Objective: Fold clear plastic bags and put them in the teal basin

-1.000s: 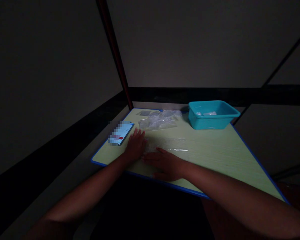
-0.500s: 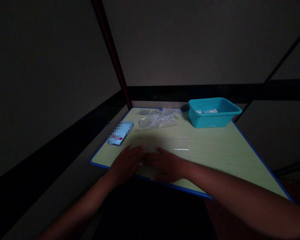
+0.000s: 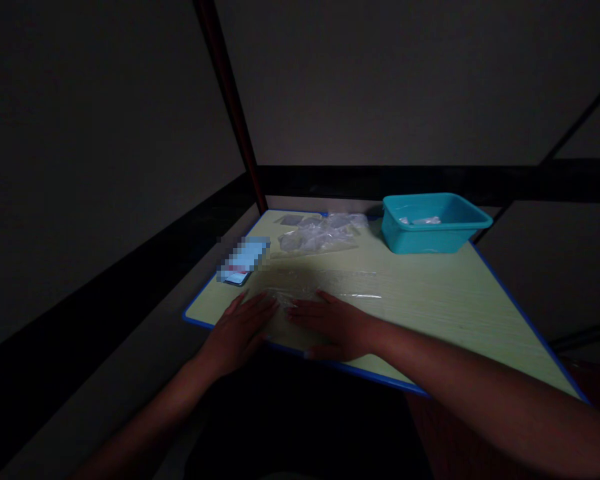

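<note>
A clear plastic bag [image 3: 340,285] lies flat near the front of the pale table, its right edge catching light. My left hand [image 3: 240,330] rests palm down at the bag's left end, fingers stretched out. Fingers extended too, my right hand [image 3: 333,328] lies flat over the bag's near side, its thumb by the table's front edge. A small gap separates the two sets of fingertips. The part of the bag under my hands is hidden.
Crumpled clear plastic bags [image 3: 320,235] lie toward the back of the table [image 3: 430,313], which has a blue edge. A phone [image 3: 245,260] with a lit, blurred screen lies at the left. At the back right stands a turquoise basket [image 3: 425,239] with some clear plastic inside.
My left hand has slid left, away from the right one, opening a gap between the fingertips. My right hand stays nearly in place. The view has shifted slightly.
</note>
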Available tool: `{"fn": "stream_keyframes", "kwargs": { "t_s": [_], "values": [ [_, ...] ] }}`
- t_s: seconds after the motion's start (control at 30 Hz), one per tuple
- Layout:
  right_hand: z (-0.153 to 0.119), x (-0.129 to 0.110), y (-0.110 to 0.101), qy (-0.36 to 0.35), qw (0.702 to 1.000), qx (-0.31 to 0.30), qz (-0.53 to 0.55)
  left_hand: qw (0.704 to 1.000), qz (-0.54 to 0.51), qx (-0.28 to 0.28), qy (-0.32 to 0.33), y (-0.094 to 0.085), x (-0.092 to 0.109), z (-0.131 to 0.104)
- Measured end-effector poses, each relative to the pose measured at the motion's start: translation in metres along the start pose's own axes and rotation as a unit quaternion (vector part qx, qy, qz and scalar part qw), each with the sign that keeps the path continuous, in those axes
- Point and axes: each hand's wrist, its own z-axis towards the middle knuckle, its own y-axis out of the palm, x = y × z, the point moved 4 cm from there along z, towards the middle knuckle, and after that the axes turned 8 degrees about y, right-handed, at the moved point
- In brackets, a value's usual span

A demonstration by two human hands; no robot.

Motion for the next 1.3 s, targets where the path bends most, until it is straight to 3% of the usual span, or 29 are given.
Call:
{"fn": "stream_keyframes", "kwargs": {
  "t_s": [0.17,0.37,0.5,0.7,1.1,1.3],
  "values": [
    [0.000,0.000,0.000,-0.003,1.000,-0.002,0.005,0.999,0.023,0.033,-0.020,-0.002,0.003,0.000],
    [0.000,-0.001,-0.001,0.003,1.000,-0.005,0.003,1.000,0.020,-0.020,0.008,0.009,0.013,0.009],
    [-0.001,-0.002,-0.004,0.000,1.000,0.000,-0.002,0.999,0.038,-0.014,0.003,0.017,0.011,0.007],
    [-0.011,0.002,-0.015,0.058,0.997,0.050,-0.019,0.998,0.070,-0.008,0.000,0.019,0.011,0.005],
    [-0.014,-0.003,-0.003,0.024,0.999,-0.028,0.016,0.997,0.075,-0.006,0.010,0.020,0.013,0.007],
    [-0.013,-0.005,-0.003,0.026,0.999,-0.027,0.023,0.996,0.085,0.008,-0.002,0.022,0.007,0.000]
  ]
}}
